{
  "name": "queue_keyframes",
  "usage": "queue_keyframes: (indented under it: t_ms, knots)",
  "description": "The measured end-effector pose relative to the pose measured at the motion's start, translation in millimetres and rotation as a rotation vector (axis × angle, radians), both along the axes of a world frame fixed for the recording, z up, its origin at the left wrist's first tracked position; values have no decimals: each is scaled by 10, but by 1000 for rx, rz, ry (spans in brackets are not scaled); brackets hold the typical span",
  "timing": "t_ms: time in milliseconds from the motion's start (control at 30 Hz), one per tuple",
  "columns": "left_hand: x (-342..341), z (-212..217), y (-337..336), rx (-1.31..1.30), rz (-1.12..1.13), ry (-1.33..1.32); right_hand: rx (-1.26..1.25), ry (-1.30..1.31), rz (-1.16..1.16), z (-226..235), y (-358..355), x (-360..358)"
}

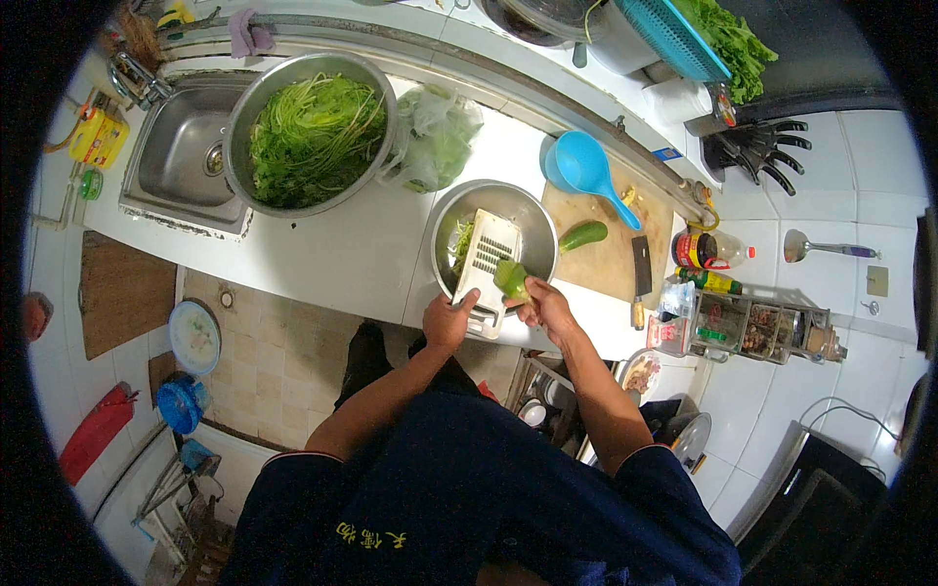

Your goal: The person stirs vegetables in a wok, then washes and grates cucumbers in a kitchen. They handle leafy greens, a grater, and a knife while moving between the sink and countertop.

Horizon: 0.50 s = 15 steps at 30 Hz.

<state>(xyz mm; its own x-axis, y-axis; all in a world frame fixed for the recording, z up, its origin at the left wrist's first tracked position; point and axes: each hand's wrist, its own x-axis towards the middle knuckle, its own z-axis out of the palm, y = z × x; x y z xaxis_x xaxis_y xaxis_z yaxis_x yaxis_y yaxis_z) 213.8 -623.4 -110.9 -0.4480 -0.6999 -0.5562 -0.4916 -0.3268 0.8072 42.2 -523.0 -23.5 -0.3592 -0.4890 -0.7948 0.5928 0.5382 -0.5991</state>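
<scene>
My left hand is closed round the lower end of a white grater, which slants into a metal bowl on the counter. In my right hand is a piece of green squash, its paler side toward the grater's lower part. Whether squash and grater touch I cannot tell. Green shreds lie in the bowl, left of the grater. To the right, another piece of green squash rests on a wooden cutting board, beside a cleaver with a dark blade.
A large metal basin of leafy greens overlaps the sink at left. Next to it sits a clear plastic bag of greens. A blue ladle lies across the board's far edge. Bottles and a spice rack stand at right.
</scene>
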Motion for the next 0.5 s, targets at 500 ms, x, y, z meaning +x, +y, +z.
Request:
queue_keyframes:
  t_ms: [500]
  knots:
    - [3,-43,-39,5,-67,-57,421,1169,814,172,-65,278]
